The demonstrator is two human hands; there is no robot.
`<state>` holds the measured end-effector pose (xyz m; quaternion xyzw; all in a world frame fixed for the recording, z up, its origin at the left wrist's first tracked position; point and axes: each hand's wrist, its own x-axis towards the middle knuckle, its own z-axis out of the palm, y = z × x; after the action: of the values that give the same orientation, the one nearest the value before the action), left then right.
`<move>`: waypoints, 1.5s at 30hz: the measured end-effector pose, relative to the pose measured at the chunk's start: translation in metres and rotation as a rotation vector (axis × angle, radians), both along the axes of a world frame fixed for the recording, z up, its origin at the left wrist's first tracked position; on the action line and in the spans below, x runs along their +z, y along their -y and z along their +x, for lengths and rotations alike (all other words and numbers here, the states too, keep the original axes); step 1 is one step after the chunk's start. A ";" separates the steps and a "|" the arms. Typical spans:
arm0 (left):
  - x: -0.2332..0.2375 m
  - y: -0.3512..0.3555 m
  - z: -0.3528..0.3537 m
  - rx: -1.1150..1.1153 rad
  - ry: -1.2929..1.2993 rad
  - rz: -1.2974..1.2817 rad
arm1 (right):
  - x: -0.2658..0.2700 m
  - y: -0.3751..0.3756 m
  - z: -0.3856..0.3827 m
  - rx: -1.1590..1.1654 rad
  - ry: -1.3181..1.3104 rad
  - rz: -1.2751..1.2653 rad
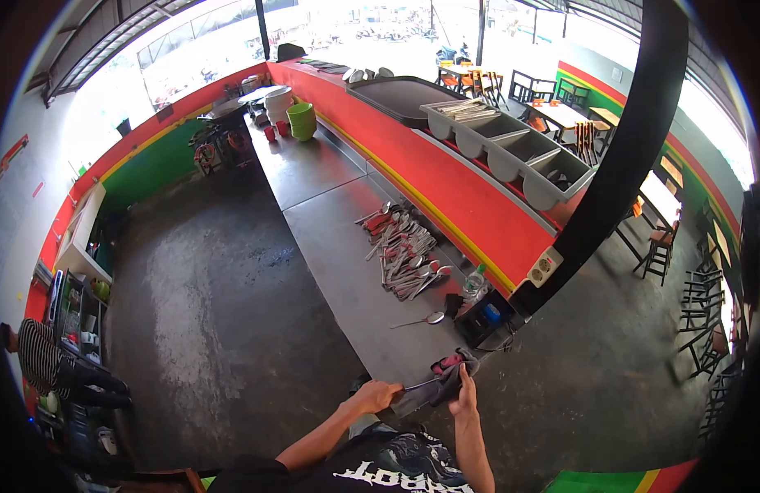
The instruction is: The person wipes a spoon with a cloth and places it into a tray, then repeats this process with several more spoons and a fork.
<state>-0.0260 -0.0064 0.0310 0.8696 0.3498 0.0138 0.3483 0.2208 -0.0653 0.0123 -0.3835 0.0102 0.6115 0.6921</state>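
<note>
My left hand (380,398) is closed on one end of a thin metal piece of cutlery (419,384). Its other end is hidden in a dark grey and pink cloth (450,380), so I cannot tell if it is a spoon or a fork. My right hand (463,392) grips that cloth around the hidden end. Both hands are close over the near end of the steel counter (380,337). A single spoon (418,320) lies just beyond them. Farther along is a heap of spoons and forks (400,251), some with red reflections.
A clear bottle (475,280) and a black device with a blue label (483,319) stand at the counter's right edge. Grey cutlery bins (511,148) and a dark tray (394,102) top the red ledge. Green bowls (301,122) are at the far end. A person (59,361) is far left.
</note>
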 end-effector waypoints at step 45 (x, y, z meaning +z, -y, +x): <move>0.005 0.052 0.038 0.068 0.314 -0.628 | -0.009 0.014 0.011 -0.396 0.444 -0.010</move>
<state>0.0119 -0.0579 0.0363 0.6951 0.3081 0.0507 0.6476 0.2320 -0.0798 0.0029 -0.5018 -0.0638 0.3655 0.7813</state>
